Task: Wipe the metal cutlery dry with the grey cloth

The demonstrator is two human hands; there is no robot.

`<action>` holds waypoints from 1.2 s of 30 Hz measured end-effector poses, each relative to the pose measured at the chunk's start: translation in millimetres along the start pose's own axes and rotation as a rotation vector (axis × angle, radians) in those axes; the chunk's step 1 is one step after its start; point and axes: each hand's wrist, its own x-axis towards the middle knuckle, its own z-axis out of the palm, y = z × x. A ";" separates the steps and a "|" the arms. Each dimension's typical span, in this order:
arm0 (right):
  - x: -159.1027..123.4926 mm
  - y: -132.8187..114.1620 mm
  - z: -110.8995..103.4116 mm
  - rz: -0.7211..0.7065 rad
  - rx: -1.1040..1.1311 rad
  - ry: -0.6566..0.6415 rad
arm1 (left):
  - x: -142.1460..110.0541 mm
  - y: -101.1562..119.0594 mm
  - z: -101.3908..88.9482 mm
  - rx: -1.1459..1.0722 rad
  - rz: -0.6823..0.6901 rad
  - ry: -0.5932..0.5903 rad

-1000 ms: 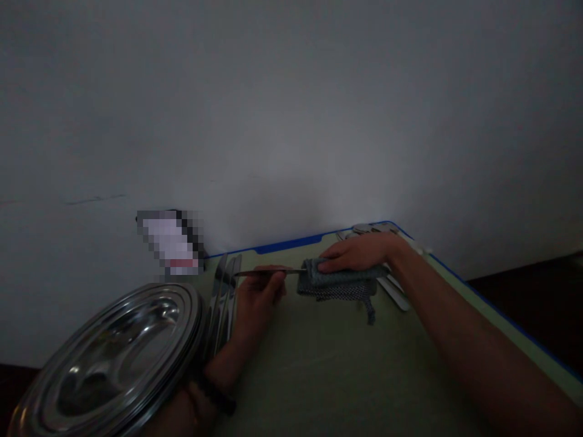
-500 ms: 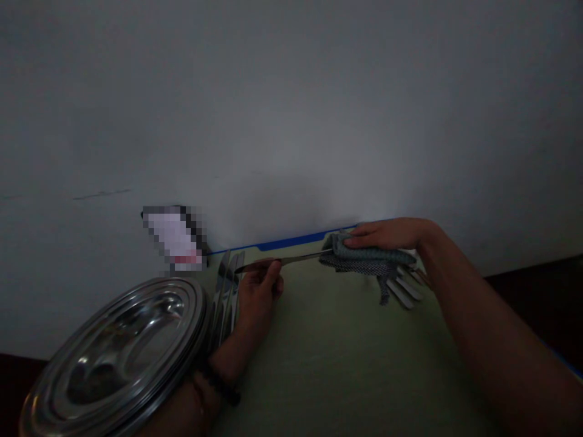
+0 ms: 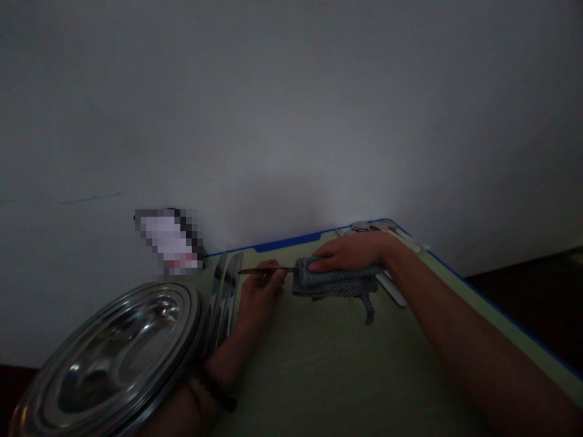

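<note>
My left hand (image 3: 262,288) pinches a metal table knife (image 3: 248,271) held level above the table, its tip pointing left. The other end of the knife runs into a folded grey-green cloth (image 3: 337,276), which hides it. My right hand (image 3: 353,252) is closed over the cloth from above, around the knife's covered end. A checkered flap and a short strip of the cloth hang below. Several table knives (image 3: 223,291) lie side by side just left of my left wrist.
Stacked steel divided plates (image 3: 191,303) stand at the front left. A blurred phone-like object (image 3: 168,240) leans against the wall (image 3: 291,121). More cutlery (image 3: 392,290) lies under and behind my right hand, towards the back right corner. Blue trim (image 3: 289,241) edges the green table (image 3: 319,364).
My right hand and the cloth slid right along the knife, away from my left hand, then came back left beside it. My left hand keeps its hold on the knife.
</note>
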 end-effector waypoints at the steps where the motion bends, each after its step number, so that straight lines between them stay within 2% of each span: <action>1: -0.1 2.0 -0.4 -0.012 0.012 0.007 | 0.5 -0.4 0.0 -0.014 -0.024 0.018; 5: -11.9 18.7 -6.1 0.014 0.154 -0.019 | 2.7 -0.3 -2.1 -0.127 -0.063 0.047; 10: -28.9 36.6 -12.2 0.095 0.321 0.046 | 3.7 3.0 -2.6 -0.237 -0.090 0.015; 12: -25.9 35.5 -11.1 0.107 0.305 0.045 | 4.5 4.6 -1.8 -0.282 -0.120 0.029; 16: -6.6 21.6 -3.7 0.074 0.128 0.045 | 5.5 5.9 -0.4 -0.306 -0.168 0.077; 21: 5.6 8.9 3.4 0.034 -0.002 0.090 | 2.0 2.9 2.3 -0.297 -0.127 -0.054; 24: 0.7 11.6 1.2 0.016 0.027 0.086 | 0.2 1.5 4.4 -0.277 -0.085 -0.095; 29: -13.5 20.9 -6.8 0.046 0.242 0.086 | 2.1 0.8 2.7 -0.310 -0.123 -0.038; 32: -18.9 26.0 -9.8 0.136 0.368 0.185 | 3.7 1.0 -0.3 -0.331 -0.153 -0.020; 36: -17.6 28.4 -11.4 0.184 0.452 0.436 | 3.9 1.6 -2.3 -0.358 -0.165 -0.007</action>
